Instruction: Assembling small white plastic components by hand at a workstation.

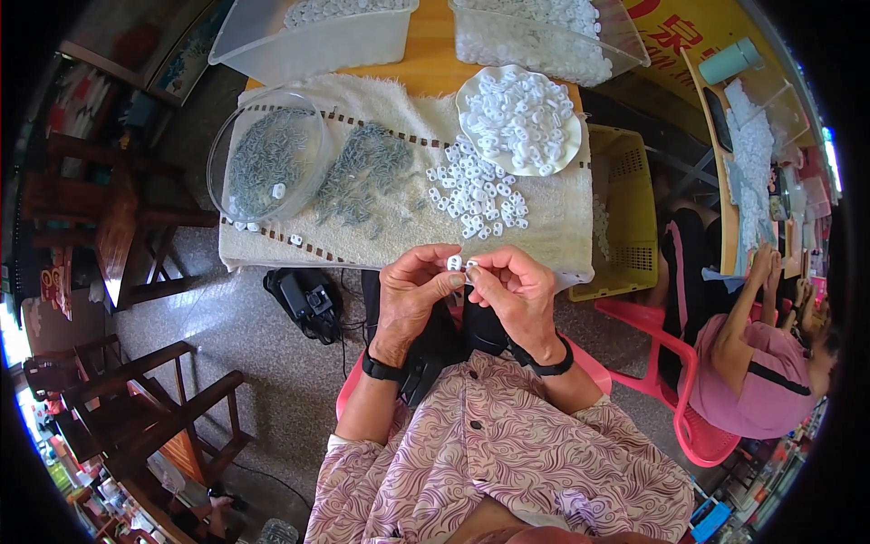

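Speckled grey floor (231,313) is seen around a yellow-brown wooden surface (430,45), over which a cream towel (390,249) is spread. Two translucent plastic bins (313,47) are stood at the far edge; nearer, a clear round plastic dish (315,154) and a heaped white scalloped plate (574,140) are set. By the left hand (410,295), a small white two-holed plastic piece (454,262) is pinched near the towel's edge; by the right hand (524,295), a similar, partly hidden piece (471,265) is gripped beside it.
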`<state>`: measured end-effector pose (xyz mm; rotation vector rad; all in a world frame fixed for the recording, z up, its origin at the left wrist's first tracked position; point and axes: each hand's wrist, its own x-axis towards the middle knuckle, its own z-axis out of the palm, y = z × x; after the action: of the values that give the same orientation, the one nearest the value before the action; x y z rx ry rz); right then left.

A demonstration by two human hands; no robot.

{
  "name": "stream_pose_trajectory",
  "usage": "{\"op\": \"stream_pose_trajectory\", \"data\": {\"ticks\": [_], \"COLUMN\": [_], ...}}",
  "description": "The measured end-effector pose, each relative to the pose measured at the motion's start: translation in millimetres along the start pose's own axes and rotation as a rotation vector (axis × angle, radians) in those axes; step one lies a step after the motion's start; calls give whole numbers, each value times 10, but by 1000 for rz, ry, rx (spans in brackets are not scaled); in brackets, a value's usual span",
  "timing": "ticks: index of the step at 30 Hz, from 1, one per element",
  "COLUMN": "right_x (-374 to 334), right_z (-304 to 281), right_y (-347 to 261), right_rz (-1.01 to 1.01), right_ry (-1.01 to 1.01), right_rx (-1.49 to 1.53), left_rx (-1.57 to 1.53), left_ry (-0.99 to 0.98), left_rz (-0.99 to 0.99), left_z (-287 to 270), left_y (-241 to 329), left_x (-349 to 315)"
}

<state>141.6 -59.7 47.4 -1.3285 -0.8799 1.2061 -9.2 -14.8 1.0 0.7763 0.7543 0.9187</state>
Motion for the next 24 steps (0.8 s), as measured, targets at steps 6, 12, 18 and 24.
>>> {"op": "stream_pose_trajectory", "data": {"ticks": [6, 12, 18, 24], "right_x": [16, 28, 27, 45], "right_z": [-6, 3, 9, -20], "right_y": [5, -8, -8, 7], "right_rz": [72, 100, 123, 107], "right_ry": [9, 13, 23, 37], "right_rx": [25, 25, 23, 21], "left_rx": [58, 113, 133, 100], "left_ry": [8, -12, -8, -5], "left_rz": [-25, -22, -15, -77], "left_z": [22, 47, 26, 54], "left_y": [62, 109, 62, 116], "left_x": [-13, -21, -11, -13]}}
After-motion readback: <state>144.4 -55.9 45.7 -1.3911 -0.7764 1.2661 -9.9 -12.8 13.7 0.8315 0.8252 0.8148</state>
